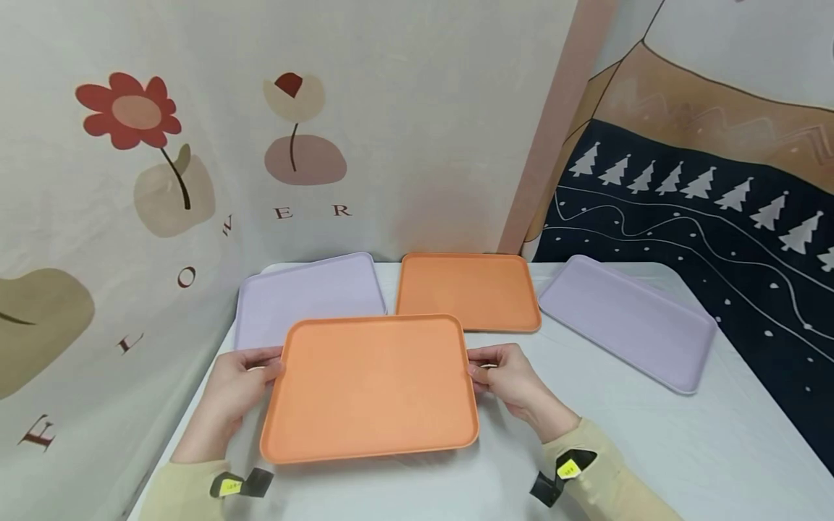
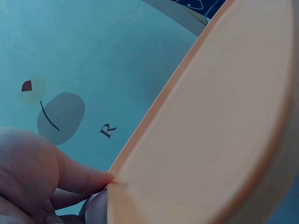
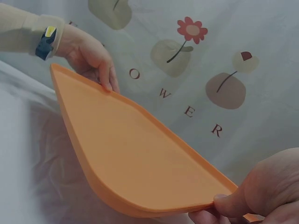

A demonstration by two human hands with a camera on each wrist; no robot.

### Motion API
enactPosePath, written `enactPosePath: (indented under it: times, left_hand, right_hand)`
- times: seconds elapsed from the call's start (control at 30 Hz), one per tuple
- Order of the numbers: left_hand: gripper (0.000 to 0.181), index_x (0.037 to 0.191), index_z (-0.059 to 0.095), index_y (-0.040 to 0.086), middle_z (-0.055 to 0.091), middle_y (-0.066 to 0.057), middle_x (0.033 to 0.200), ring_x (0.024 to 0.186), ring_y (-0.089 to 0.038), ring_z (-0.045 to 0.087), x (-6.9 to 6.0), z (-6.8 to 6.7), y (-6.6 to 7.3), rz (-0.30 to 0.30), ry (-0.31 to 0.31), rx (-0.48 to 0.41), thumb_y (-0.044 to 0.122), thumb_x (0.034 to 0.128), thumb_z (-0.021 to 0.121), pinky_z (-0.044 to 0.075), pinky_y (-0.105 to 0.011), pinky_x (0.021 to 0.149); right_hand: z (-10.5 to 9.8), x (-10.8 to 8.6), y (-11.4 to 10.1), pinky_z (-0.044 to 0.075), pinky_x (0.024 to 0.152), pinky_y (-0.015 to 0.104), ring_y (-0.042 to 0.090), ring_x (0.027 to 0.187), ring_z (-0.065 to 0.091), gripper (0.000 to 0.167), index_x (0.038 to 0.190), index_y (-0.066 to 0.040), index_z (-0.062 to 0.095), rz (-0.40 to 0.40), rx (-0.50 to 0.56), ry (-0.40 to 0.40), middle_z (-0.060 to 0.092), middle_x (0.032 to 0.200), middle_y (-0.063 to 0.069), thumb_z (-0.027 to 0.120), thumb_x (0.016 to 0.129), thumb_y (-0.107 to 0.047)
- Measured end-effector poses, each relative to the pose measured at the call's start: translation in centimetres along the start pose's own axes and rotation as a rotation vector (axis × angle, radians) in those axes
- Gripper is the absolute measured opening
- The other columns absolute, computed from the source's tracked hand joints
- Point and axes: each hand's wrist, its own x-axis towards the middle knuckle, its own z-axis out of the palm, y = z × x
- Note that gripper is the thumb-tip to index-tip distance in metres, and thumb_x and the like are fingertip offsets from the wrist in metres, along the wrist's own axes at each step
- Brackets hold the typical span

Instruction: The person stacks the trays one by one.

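Basically mid-handling, I'd say: one orange tray [image 1: 371,391] is up in both hands, not set down yet. Left hand [image 1: 239,380] pinches its left edge, right hand [image 1: 511,376] pinches the right edge, thumbs on the near face, other fingers mostly hidden behind. Tray is tilted, inner face toward the head camera, looks clear of the worktop [image 1: 730,449] and in front of the other trays.

Lying on the worktop: a left purple tray [image 1: 306,297], a back orange tray [image 1: 468,289] in the middle, a right purple tray [image 1: 628,325] set at an angle. Those three look placed; what's left is probably just putting the held one somewhere, but can't tell where.

Surface is white, with rounded far corners and a faint shadow under the held tray. Behind it, a pale cloth backdrop [image 1: 417,108] with flower prints and letters, pinkish border down its right side. To the right, a dark patterned cloth [image 1: 717,239] with white trees and wavy lines, brown shapes above. Person wears light yellowish sleeves [image 1: 189,492], with a black wrist device [image 1: 565,474] on each arm.
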Motion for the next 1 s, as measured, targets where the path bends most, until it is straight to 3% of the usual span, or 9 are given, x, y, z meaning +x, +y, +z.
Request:
enactPosePath:
  times: [0.23, 0.63, 1.0]
  left_hand:
    - [0.039, 0.138, 0.060, -0.015, 0.070, -0.024, 0.122, 0.091, -0.007, 0.068, -0.1, 0.5, 1.0, 0.008, -0.021, 0.010, 0.002, 0.1026, 0.065, 0.063, -0.022, 0.078]
    - [0.040, 0.138, 0.058, -0.018, 0.073, -0.020, 0.116, 0.089, -0.003, 0.070, 0.4, 1.8, 2.4, 0.064, -0.081, -0.104, -0.003, 0.1016, 0.065, 0.063, -0.022, 0.080]
    - [0.042, 0.140, 0.057, -0.017, 0.075, -0.014, 0.115, 0.090, -0.004, 0.072, 0.6, 3.3, 3.6, 0.046, -0.125, -0.183, -0.004, 0.1005, 0.067, 0.063, -0.023, 0.082]
  right_hand:
    - [-0.9, -0.5, -0.5, 0.058, 0.060, 0.021, 0.011, 0.075, 0.066, 0.028, 0.124, 0.019, 0.067, -0.032, 0.010, 0.024, 0.070, 0.094, 0.012, 0.064, 0.096, 0.015]
    - [-3.4, -1.2, -1.5, 0.063, 0.063, 0.025, 0.014, 0.075, 0.068, 0.026, 0.121, 0.020, 0.068, -0.096, -0.013, 0.047, 0.072, 0.092, 0.010, 0.066, 0.096, 0.014]
    - [-5.4, -2.0, -2.0, 0.064, 0.067, 0.028, 0.014, 0.080, 0.070, 0.029, 0.126, 0.018, 0.066, -0.094, -0.016, 0.088, 0.072, 0.098, 0.012, 0.066, 0.097, 0.013]
